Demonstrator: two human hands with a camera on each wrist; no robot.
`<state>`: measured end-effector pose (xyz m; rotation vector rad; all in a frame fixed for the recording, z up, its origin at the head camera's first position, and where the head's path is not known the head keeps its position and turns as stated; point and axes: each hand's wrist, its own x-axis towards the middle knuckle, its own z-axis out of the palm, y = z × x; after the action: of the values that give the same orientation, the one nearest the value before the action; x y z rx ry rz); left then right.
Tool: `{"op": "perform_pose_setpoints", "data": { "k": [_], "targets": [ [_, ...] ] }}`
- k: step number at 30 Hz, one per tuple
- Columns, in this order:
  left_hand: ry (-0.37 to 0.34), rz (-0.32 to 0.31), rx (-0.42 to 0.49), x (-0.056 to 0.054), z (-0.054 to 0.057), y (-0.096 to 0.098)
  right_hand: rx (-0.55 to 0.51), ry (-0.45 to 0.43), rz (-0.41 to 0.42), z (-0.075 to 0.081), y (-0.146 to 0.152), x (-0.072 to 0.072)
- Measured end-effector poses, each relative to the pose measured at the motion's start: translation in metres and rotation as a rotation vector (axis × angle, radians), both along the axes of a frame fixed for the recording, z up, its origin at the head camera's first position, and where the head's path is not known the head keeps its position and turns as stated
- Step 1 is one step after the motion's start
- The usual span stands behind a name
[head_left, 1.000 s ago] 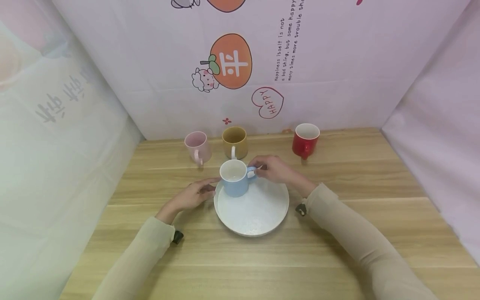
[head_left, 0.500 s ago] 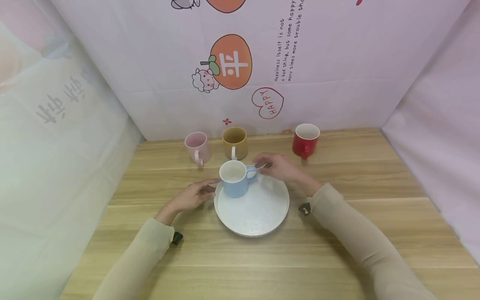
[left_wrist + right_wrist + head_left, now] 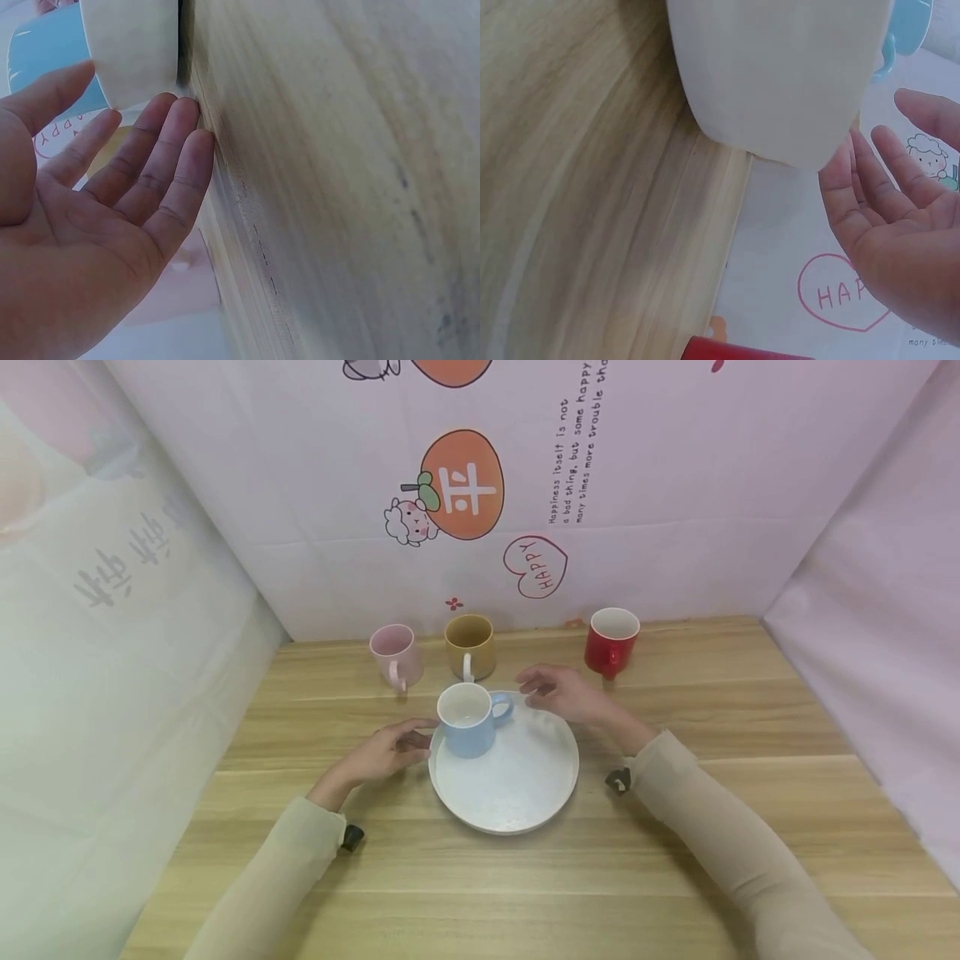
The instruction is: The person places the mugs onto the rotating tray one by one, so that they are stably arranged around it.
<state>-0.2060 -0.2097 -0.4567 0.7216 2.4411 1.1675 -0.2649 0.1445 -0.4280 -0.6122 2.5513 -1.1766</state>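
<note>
A light blue mug (image 3: 470, 732), white inside, stands upright on the left part of a round white tray (image 3: 517, 777), its handle pointing right. My left hand (image 3: 378, 753) is at the tray's left rim, beside the mug. In the left wrist view that hand (image 3: 112, 202) has its fingers loosely extended along the tray's side, thumb and fingertips at or near the wall. My right hand (image 3: 566, 693) hovers at the tray's back right edge, apart from the mug handle. The right wrist view has this hand (image 3: 900, 217) holding nothing, fingers relaxed close to the tray wall.
Behind the tray, a pink mug (image 3: 397, 657) and a mustard mug (image 3: 471, 647) with a white handle stand on the wooden table (image 3: 480, 893). A red mug (image 3: 611, 642) stands at the back right. Printed white cloth (image 3: 660, 527) hangs at the back and sides.
My right hand has let go of the blue mug's handle and moved off to the right. The left hand has stayed nearly still, shifting slightly left; the mug stays on the tray.
</note>
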Motion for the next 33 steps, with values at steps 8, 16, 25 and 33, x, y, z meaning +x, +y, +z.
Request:
{"op": "perform_pose_setpoints", "data": {
  "k": [8,16,25,33],
  "targets": [
    [0.000,-0.015,0.004,0.001,-0.001,-0.001,0.029,0.002,-0.051,-0.002,0.011,0.001],
    [-0.026,0.005,0.023,0.001,-0.003,-0.001,-0.020,0.043,-0.070,-0.002,0.022,0.000],
    [-0.010,-0.008,-0.007,0.002,-0.001,-0.002,-0.041,-0.017,-0.106,0.002,0.028,0.001],
    [-0.050,0.005,0.038,0.002,-0.002,-0.002,-0.094,0.013,-0.099,0.009,0.033,0.003]
  ]
}}
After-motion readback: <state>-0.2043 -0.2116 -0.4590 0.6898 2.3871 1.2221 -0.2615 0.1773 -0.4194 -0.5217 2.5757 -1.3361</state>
